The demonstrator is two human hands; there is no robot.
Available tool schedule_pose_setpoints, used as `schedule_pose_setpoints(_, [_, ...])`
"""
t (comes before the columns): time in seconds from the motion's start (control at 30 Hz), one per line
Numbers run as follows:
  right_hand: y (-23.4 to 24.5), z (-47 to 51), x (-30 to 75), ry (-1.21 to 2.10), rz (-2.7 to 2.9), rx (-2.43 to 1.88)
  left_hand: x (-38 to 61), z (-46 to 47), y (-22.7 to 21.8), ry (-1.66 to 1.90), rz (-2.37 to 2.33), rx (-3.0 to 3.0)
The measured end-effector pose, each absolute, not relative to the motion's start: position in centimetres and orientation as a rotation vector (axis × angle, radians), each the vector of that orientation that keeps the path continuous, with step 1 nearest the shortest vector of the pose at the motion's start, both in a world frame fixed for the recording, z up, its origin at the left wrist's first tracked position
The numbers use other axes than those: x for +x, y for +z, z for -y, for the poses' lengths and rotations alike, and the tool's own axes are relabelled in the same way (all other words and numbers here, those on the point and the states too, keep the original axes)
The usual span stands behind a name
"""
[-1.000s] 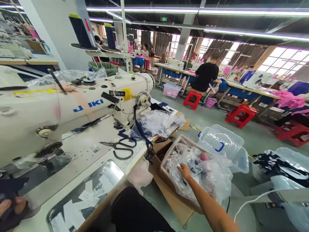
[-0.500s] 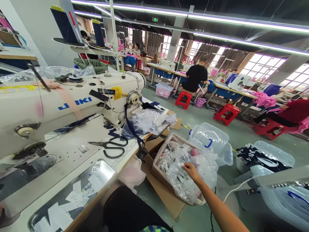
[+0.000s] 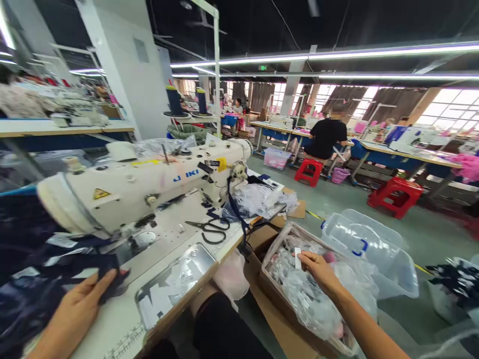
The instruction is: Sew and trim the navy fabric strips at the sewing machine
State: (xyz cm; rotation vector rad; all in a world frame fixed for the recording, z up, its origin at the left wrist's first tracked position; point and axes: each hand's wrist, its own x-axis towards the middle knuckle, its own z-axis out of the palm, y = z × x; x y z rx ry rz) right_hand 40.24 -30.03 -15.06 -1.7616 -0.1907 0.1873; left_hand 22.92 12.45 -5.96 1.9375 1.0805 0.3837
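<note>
My right hand (image 3: 318,269) is closed in a pinch on a small white label (image 3: 297,258). It hovers over a cardboard box (image 3: 267,259) lined with clear plastic and filled with plastic bags and small pieces. At the left, my left hand (image 3: 80,304) grips the edge of a dark navy fabric piece (image 3: 108,264), thumb on top. More navy fabric with white labels (image 3: 26,272) lies beside that hand. Both hands are on the near side of the white sewing machine (image 3: 168,172).
Black-handled scissors (image 3: 214,230) and a metal tray (image 3: 204,254) of white labels lie on the sewing table. Clear plastic bins (image 3: 389,259) stand right of the box. Red stools (image 3: 394,197) and a seated person in black (image 3: 325,138) are farther back.
The view has swung left, bringing my left hand and the navy fabric into sight. My right hand has risen slightly from the box contents, with the white label now plainly visible in its fingers.
</note>
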Motion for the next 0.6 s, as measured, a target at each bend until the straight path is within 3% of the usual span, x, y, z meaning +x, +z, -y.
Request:
schedule_pose_setpoints(0.3, [-8.0,13.3,38.9,0.503,0.746,-1.426,20.4,-10.4,-5.3,0.571,-0.707,1.509])
schedule_pose_setpoints(0.6, [-5.8,4.6,35.1,0.377,1.264,-1.399,18.2,-8.4,-5.7,0.672,-0.677,1.291])
